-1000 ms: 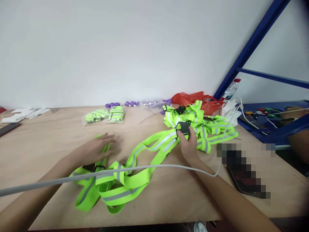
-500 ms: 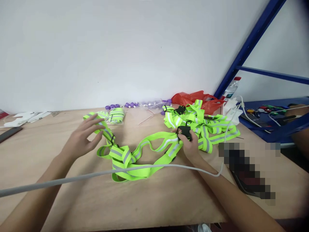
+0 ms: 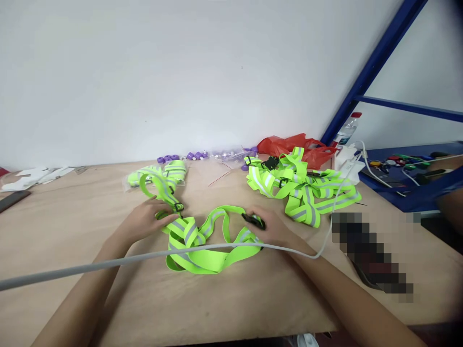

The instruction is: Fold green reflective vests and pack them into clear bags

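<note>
Right fingers point(image 3: 264, 213) have drawn the buckle point(image 3: 254, 221) leftward.

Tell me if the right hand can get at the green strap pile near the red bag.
Probably yes: the strap pile lies just beyond the right hand, with only tabletop between, though its hold on the black buckle might hinder grasping.

On the table point(image 3: 217, 308), the left hand point(image 3: 149, 219) touches one end of a yellow-green reflective strap point(image 3: 211, 260) while the right hand point(image 3: 271, 224) grips its black buckle point(image 3: 255, 221). A grey cable point(image 3: 108, 264) crosses in front; bagged bundles point(image 3: 174, 171) lie behind.
</note>
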A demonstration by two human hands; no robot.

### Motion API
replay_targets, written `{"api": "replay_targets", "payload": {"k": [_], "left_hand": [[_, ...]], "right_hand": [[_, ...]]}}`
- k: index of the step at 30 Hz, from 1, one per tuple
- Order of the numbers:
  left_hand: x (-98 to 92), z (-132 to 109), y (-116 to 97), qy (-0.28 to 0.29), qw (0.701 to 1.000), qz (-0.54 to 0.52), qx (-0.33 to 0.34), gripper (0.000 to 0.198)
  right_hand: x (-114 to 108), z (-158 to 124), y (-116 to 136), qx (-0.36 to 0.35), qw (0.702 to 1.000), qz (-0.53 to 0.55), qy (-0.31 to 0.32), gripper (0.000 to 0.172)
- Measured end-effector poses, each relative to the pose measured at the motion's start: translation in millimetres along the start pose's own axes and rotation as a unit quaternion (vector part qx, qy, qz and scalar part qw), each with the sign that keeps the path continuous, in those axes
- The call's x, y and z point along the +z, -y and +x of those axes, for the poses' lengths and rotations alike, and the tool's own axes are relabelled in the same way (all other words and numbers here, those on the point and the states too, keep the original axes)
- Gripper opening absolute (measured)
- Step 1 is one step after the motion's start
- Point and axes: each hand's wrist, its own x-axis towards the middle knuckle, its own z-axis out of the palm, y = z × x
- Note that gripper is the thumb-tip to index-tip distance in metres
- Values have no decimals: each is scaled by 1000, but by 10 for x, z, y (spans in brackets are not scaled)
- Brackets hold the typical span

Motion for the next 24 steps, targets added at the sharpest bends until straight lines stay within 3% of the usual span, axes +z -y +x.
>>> {"api": "replay_targets", "payload": {"k": [2, 7, 9, 11, 14, 16, 21, 24], "left_hand": [[93, 23, 25, -4, 1000, -1, -4, 47], [280, 30, 59, 7, 998, -61, 11, 43], [321, 28, 72, -14, 996, -90, -13, 46], [342, 23, 93, -51, 990, -110, -70, 52], [342, 8, 133, -96, 977, -134, -137, 45], [333, -4, 151, -94, 973, -147, -151, 38], [343, -26, 132, -17, 984, -139, -107, 38], [326, -35, 94, -41, 979, -189, -58, 43]], "right_hand": [[32, 10, 21, -17, 998, -41, 39, 20], [126, 63, 33, -61, 985, -100, 127, 62], [160, 74, 28, -68, 981, -102, 148, 70], [181, 75, 28, -65, 981, -105, 148, 66], [175, 64, 53, -57, 983, -129, 114, 38], [150, 59, 79, -47, 984, -147, 89, 23], [73, 59, 95, -11, 992, -125, 34, 19], [38, 65, 43, 14, 998, -61, -29, 19]]}}
